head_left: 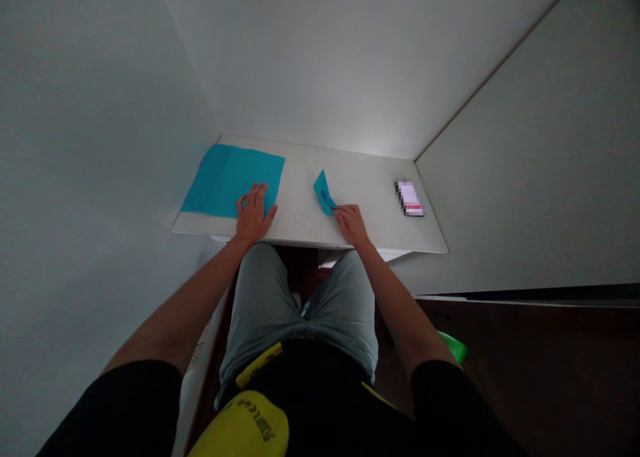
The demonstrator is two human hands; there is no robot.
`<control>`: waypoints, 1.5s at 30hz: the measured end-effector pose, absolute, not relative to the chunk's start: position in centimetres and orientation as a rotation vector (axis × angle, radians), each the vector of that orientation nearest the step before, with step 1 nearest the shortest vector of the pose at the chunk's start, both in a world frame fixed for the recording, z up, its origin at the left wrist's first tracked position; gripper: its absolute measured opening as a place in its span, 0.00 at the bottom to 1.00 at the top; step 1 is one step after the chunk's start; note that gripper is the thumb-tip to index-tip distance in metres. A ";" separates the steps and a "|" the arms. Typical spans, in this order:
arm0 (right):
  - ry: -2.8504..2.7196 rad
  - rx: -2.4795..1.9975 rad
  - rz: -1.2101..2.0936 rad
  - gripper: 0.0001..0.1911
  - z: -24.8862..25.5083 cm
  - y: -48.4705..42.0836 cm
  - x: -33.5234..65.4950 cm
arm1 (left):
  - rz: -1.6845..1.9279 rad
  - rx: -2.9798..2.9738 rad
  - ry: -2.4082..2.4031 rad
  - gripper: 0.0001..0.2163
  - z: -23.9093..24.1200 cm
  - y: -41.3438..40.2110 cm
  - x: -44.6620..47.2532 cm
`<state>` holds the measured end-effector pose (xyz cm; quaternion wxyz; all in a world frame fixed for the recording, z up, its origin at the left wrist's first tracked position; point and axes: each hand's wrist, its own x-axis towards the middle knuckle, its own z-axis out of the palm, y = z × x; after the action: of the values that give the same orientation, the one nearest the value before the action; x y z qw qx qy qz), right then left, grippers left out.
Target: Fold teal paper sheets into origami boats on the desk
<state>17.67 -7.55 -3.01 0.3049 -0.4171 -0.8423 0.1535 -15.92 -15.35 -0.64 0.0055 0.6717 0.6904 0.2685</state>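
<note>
A large blue sheet of paper (215,180) lies on the left part of the white shelf-like tabletop (300,227), with a crease running down its left side. My left hand (255,215) rests on the sheet's lower right part, fingers spread and thumb out past its edge. Over the middle of the tabletop, a small folded piece of blue paper (323,187) stands tilted, its tip pointing up. At its lower end, my right hand (352,223) pinches it between thumb and fingers. Those fingertips partly hide the paper's lower corner.
On the right of the tabletop lies a phone (410,198) with a blurred screen. White walls (320,63) enclose the tabletop at the back and both sides. Part of a green plastic object (453,348) shows low on the right, beside my arm.
</note>
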 end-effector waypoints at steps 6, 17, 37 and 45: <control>-2.442 -0.996 0.352 0.21 -2.3 -8.9 17.0 | 0.938 2.394 1.847 0.27 -1.0 -13.6 -9.0; -2.292 -1.009 0.328 0.25 -1.9 -9.0 17.2 | 0.894 2.418 1.792 0.17 -0.9 -12.0 -5.2; -2.073 -1.154 0.468 0.17 -2.3 -8.5 17.7 | 0.886 2.451 1.755 0.15 -1.1 -11.8 -5.3; -1.547 -1.122 0.859 0.27 -3.6 -6.8 18.0 | 0.871 2.433 1.813 0.13 -1.2 -11.6 -5.3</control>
<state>17.96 -6.79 -3.57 0.4996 -0.4638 -0.6396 0.3551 -5.28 -11.59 -1.16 -0.0076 0.7708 0.5743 0.2758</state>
